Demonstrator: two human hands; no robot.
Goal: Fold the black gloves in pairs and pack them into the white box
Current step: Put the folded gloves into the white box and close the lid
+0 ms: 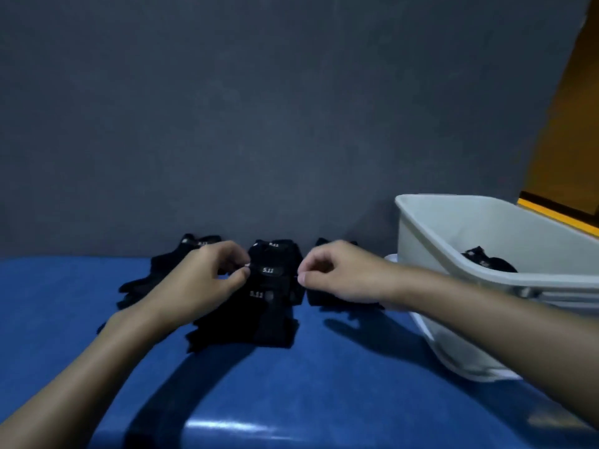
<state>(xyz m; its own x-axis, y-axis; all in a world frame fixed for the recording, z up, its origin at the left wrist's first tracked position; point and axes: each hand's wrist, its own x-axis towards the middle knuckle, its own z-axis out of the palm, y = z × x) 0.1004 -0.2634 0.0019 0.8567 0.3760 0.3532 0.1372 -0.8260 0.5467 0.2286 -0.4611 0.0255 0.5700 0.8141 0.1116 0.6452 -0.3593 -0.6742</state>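
Observation:
Several black gloves with small white logos lie in a heap [270, 296] on the blue table, near the wall. My left hand [207, 280] pinches the left edge of the middle glove's cuff. My right hand [337, 273] pinches its right edge. More black gloves [152, 280] spread out to the left, and another one [324, 298] lies under my right hand. The white box [486, 283] stands at the right, tilted toward me, with a folded black pair [486, 260] inside it.
The blue table [324, 384] stretches from the gloves to the front edge. A grey wall [259, 124] rises straight behind the gloves. An orange-yellow surface [570, 140] shows at the upper right behind the box.

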